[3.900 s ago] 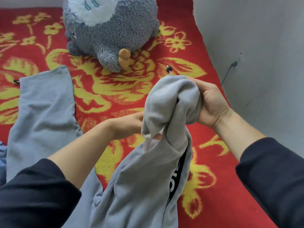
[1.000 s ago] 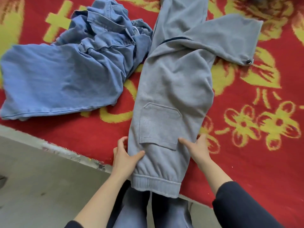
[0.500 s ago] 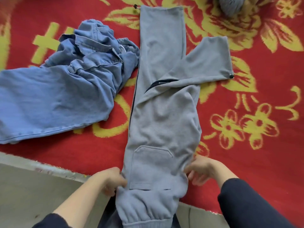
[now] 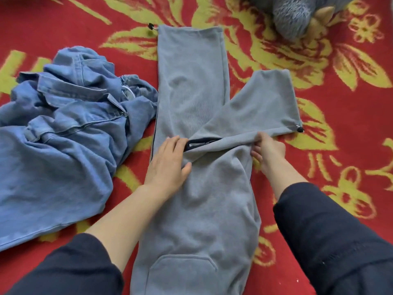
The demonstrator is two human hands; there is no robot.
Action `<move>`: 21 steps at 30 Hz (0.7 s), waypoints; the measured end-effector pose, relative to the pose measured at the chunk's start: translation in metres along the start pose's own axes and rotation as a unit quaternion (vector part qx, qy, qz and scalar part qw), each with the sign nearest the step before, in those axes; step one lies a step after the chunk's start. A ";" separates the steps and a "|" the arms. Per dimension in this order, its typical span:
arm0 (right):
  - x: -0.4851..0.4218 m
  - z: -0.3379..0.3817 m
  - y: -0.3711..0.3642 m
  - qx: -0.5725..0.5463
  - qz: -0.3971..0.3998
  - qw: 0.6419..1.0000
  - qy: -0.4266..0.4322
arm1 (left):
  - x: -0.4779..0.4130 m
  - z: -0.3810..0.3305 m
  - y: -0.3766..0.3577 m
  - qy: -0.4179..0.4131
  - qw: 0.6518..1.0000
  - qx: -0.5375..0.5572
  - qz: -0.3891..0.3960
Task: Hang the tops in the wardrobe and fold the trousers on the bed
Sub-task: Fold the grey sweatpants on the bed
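Note:
Grey sweat trousers (image 4: 204,205) lie lengthwise on the red and yellow bed cover (image 4: 340,167), back pocket near me. One leg runs straight away from me; the other leg (image 4: 261,107) slants off to the right. My left hand (image 4: 168,165) lies flat on the cloth beside a black stripe where the legs part. My right hand (image 4: 268,152) pinches the lower edge of the slanted leg between thumb and fingers. Crumpled blue jeans (image 4: 63,133) lie to the left, touching the grey trousers.
A grey plush toy (image 4: 297,15) with tan horns sits at the top right. Small black cord stoppers show at both grey leg hems (image 4: 300,129).
Both hands have left the waistband end near the bed's edge and moved up to the crotch. The view has moved forward, so the floor and bed edge are out of sight.

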State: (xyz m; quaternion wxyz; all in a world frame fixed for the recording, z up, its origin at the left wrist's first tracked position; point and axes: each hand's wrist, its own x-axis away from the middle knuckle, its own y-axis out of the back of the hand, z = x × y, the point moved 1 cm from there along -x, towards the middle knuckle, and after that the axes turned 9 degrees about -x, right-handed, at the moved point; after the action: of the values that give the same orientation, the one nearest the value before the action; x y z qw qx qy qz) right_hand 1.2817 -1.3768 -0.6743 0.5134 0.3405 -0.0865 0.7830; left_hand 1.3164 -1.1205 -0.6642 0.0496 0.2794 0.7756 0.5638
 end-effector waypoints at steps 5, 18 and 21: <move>-0.034 0.040 -0.038 -0.131 -0.078 0.988 0.031 | -0.025 0.002 -0.008 0.019 0.992 -0.108 0.061; 0.044 0.164 -0.264 0.163 0.224 0.911 0.306 | -0.042 0.059 0.038 0.181 0.932 0.312 -0.038; 0.052 0.115 -0.280 0.370 0.314 0.844 0.229 | -0.045 0.074 0.027 0.217 0.915 0.340 -0.008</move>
State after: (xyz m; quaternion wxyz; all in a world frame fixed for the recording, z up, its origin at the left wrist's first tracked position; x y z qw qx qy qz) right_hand 1.5618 -1.2657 -0.6148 0.0810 0.2706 0.2273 0.9319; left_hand 1.3938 -1.0745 -0.6768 -0.2138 0.1436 0.9144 0.3123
